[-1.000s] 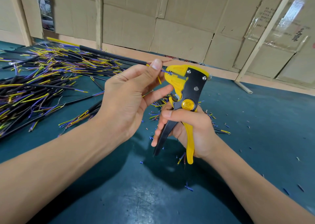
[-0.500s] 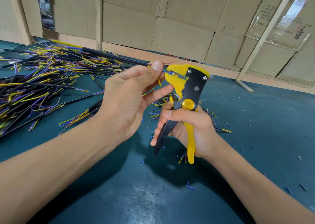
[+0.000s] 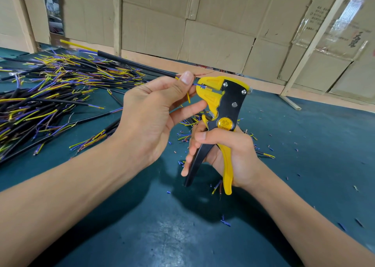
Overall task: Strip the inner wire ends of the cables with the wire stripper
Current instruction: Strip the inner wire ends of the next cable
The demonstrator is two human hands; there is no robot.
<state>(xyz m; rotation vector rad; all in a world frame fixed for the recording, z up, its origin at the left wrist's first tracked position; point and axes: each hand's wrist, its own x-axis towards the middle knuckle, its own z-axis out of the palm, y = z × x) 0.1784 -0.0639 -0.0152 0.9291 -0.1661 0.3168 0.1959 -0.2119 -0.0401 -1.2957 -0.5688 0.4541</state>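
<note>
Head view: left hand [image 3: 150,120] pinching black cable [image 3: 134,64], feeding its blue wire [image 3: 199,85] into the stripper [image 3: 221,106] head for a clean bite. Right hand [image 3: 225,155] wrapped round the handles, not yet squeezed. Cable pile [image 3: 50,96] crowding left; bare green table [image 3: 304,145] open to the right.

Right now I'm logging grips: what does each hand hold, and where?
Left hand pinches the black cable near its stripped end; right hand grips the wire stripper by its handles.
</note>
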